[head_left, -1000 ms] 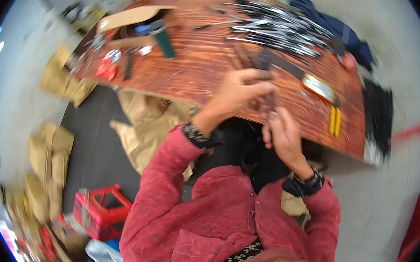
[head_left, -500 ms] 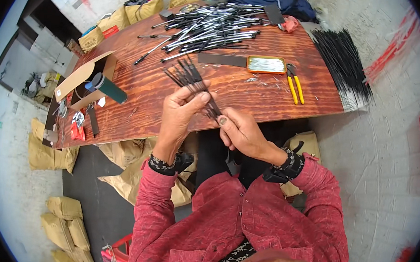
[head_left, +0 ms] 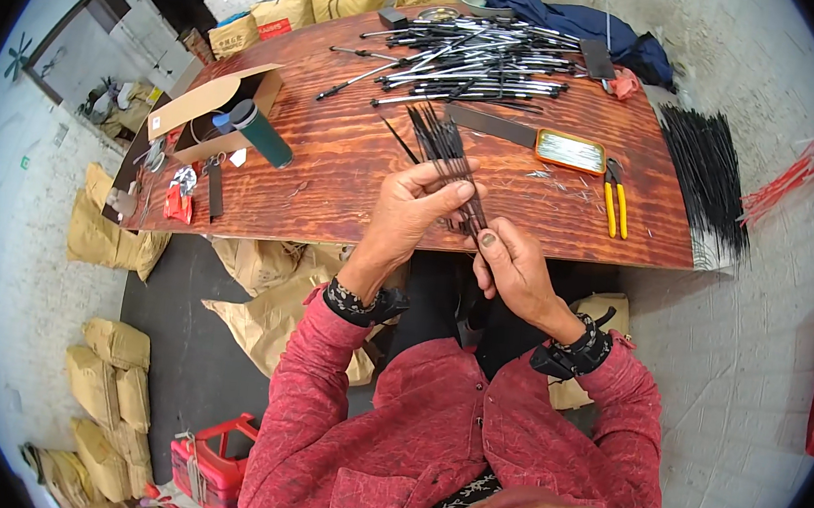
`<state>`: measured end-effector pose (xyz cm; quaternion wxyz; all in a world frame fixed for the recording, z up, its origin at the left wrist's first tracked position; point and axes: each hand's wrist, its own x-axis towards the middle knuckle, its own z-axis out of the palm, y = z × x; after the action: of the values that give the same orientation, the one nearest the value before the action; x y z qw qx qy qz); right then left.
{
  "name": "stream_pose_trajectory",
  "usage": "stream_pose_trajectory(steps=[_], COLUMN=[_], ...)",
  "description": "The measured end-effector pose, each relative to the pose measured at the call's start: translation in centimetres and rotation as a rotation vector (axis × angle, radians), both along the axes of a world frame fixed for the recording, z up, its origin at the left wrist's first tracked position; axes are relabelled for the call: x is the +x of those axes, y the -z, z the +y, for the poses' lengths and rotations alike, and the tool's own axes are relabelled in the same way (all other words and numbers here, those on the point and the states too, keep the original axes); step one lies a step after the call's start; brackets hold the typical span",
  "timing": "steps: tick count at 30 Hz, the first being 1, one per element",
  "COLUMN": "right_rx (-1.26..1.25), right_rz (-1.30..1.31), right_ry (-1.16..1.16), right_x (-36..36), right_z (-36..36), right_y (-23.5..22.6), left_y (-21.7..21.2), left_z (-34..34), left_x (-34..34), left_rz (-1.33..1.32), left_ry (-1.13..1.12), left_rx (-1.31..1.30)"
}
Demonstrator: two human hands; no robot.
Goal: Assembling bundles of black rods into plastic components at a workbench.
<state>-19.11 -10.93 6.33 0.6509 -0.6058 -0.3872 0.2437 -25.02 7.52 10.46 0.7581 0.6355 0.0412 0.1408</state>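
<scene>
One bundle of thin black strips [head_left: 440,136] is held in the air over the table's near edge, about its middle; the strips overlap too much to count. The left hand [head_left: 406,210] is closed on its middle, thumb pressed against the fingers; the right hand [head_left: 520,269] pinches its lower end between thumb and fingers. Half a second ago the bundle's upper ends fanned toward the table's left; now they point more toward the far edge, and one strip angles off to the left. Both hands have kept their hold.

On the table [head_left: 339,142], beyond the bundle, lie one dark flat bar [head_left: 492,125], one yellow-rimmed tin [head_left: 571,152] of pale thin pieces and, toward the near right corner, one pair of yellow-handled pliers [head_left: 616,200]. Toward the far edge is one heap of black-and-silver rods [head_left: 472,61], too tangled to count. One sheaf of black strands [head_left: 709,179] lies along the right edge. Toward the left edge stand one open cardboard box [head_left: 217,107] and one tilted green cup [head_left: 264,135]; one red packet [head_left: 179,200] lies near the near left corner.
</scene>
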Motion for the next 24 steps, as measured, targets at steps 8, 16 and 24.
stream_pose_trajectory(steps=[8,16,24], right_rx=[-0.032,-0.062,-0.071], right_rz=[-0.002,-0.023,-0.056], right_ry=[0.009,0.046,0.030], right_x=[-0.4,-1.0,-2.2], right_z=[0.3,0.8,-0.2], right_y=[-0.3,-0.4,-0.7], left_y=[0.2,0.9,0.2], left_z=[0.2,0.1,-0.7], left_x=[-0.2,-0.3,-2.5], left_rz=[0.008,-0.075,-0.087], left_ry=[0.025,0.045,0.113], left_rx=[-0.025,-0.139,-0.112])
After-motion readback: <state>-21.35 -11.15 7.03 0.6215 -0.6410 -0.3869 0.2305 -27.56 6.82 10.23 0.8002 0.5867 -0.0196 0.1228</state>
